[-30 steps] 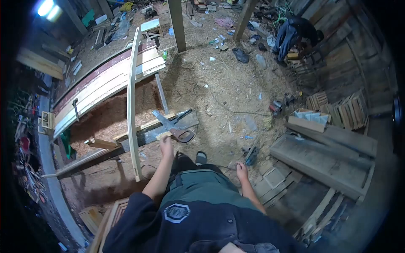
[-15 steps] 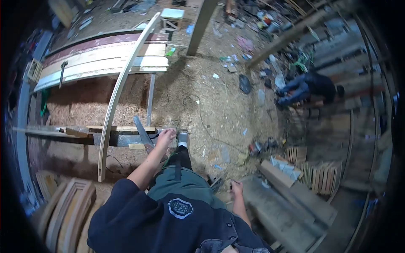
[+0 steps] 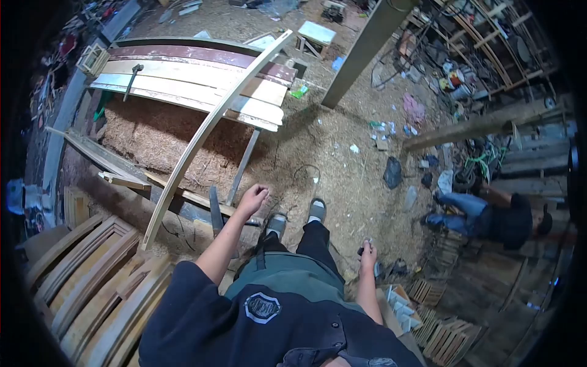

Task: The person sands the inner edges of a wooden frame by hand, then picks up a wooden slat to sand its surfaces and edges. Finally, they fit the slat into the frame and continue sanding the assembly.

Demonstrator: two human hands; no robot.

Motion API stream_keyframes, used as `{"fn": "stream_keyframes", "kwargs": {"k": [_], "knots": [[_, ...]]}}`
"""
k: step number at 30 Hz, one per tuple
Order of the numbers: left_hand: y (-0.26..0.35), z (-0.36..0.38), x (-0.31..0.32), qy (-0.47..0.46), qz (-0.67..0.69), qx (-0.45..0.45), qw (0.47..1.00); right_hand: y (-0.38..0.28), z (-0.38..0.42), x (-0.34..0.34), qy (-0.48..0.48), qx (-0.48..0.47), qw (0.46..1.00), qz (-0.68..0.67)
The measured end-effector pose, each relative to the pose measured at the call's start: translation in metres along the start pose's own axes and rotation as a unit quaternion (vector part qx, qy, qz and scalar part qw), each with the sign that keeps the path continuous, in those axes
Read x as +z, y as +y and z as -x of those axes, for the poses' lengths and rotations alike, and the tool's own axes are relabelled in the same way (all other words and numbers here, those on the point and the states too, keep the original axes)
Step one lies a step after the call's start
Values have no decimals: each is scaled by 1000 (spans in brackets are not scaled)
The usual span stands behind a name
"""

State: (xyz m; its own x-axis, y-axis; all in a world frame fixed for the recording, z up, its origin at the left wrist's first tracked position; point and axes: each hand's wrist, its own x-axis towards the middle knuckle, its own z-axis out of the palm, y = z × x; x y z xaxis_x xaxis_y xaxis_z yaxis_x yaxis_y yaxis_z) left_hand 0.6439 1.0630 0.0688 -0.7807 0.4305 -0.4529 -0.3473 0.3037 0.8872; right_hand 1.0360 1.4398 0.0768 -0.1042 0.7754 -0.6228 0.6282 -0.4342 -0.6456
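My left hand (image 3: 253, 200) is raised above the sawdust floor, its fingers curled; whatever lies between them, if anything, is too small to make out. It is nearest to a dark saw-like blade (image 3: 216, 208) on the low beam. On the other side, my right hand (image 3: 367, 254) is closed around a small dark object (image 3: 362, 249) at hip height. A long curved wooden strip (image 3: 211, 122) rests across the plank table (image 3: 189, 76) and the low beam, left of my left hand. A hammer (image 3: 132, 81) lies on the planks.
Curved wooden frames (image 3: 98, 275) are stacked at the lower left. A wooden post (image 3: 361, 58) rises near the plank table. At the right, a co-worker (image 3: 507, 217) in dark top and jeans bends down. A black bag (image 3: 392, 172) and litter lie on the sawdust. Slatted pieces (image 3: 449, 339) sit lower right.
The view has turned, so the plank table and strip appear farther right. Both of my feet now show. My right hand appears higher and farther from my body, and the co-worker appears lower.
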Motion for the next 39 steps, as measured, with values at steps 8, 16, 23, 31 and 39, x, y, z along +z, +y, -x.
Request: {"fn": "stream_keyframes", "kwargs": {"k": [8,16,23,31,39], "knots": [[30,-19,11,256,325,-171,894,-209,-192,121,-163,-177,971,-6],[94,-105,-3,315,209,0,926,-424,-139,337,-350,-274,896,17],[157,-265,-78,343,-24,75,936,-433,-145,485,-421,-339,828,150],[182,-484,-172,439,-312,88,838,-532,-143,638,-356,-536,733,220],[162,-557,-182,428,-360,-132,818,-623,-185,814,-304,-660,659,195]]}}
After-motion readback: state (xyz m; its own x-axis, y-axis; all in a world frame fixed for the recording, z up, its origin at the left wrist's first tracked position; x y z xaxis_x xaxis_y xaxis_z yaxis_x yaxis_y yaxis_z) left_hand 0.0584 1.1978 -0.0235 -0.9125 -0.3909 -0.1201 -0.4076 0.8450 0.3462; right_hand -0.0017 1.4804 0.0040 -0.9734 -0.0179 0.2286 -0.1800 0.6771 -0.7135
